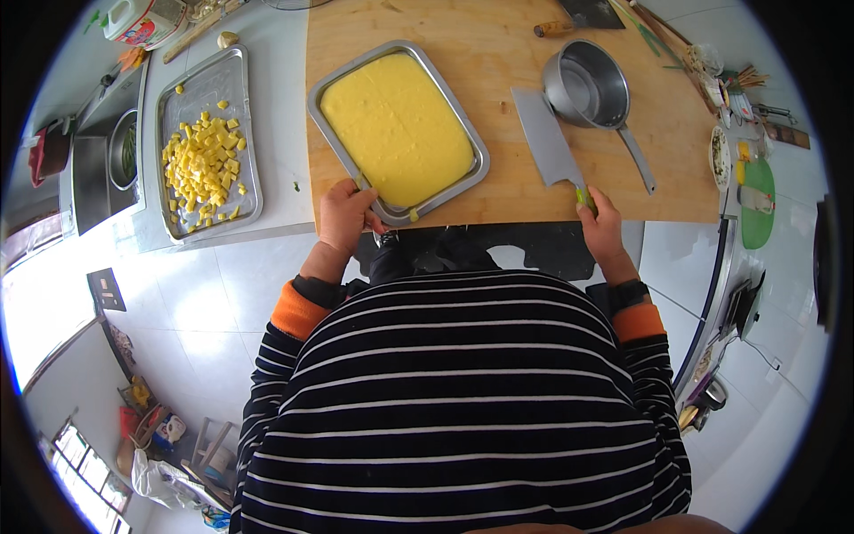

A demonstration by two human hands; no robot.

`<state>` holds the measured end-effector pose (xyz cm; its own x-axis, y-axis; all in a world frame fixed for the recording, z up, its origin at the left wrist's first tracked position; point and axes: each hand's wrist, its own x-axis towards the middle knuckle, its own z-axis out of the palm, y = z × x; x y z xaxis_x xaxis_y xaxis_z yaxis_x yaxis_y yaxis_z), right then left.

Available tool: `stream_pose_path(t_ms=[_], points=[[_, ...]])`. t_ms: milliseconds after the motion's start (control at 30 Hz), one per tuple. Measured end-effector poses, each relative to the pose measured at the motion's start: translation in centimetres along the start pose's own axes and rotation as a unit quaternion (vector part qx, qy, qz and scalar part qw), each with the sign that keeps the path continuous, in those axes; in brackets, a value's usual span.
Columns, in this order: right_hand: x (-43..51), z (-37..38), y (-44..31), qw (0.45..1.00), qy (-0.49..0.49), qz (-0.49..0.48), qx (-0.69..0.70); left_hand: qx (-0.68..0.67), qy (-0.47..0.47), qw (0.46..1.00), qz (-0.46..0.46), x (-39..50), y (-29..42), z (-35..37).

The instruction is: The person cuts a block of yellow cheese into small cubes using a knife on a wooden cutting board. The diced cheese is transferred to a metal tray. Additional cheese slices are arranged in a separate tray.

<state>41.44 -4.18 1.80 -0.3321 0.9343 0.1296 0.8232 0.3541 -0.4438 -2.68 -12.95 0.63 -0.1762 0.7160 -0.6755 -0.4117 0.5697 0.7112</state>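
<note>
My left hand (347, 217) grips the near left corner of a metal tray (475, 143) on the wooden board (514, 212). A smooth yellow slab or batter (399, 127) fills the tray, with a smear on its near rim. My right hand (602, 223) is closed around the green handle of a cleaver (544, 137), whose broad blade lies flat on the board and points away from me. Against the blade's far end stands a grey metal saucepan (588, 83), its handle slanting towards me on the right.
On the left counter lies a second metal tray (255, 193) with yellow cubes (203, 160). Another cleaver (594, 13) with a wooden handle rests at the board's far edge. A sink (93, 180) is at far left; bowls and a green mat (758, 213) are at right.
</note>
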Motion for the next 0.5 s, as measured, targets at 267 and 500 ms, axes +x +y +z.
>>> stream_pose_path(t_ms=[267,500], points=[[5.2,0.4,-10.4,0.862,-0.126,0.153,0.467,0.014,-0.004,1.0,0.011,-0.1,-0.2,0.1],[8.0,3.0,-18.5,0.754,-0.227,0.323,0.525,0.023,-0.019,1.0,0.009,0.0,-0.2,-0.2]])
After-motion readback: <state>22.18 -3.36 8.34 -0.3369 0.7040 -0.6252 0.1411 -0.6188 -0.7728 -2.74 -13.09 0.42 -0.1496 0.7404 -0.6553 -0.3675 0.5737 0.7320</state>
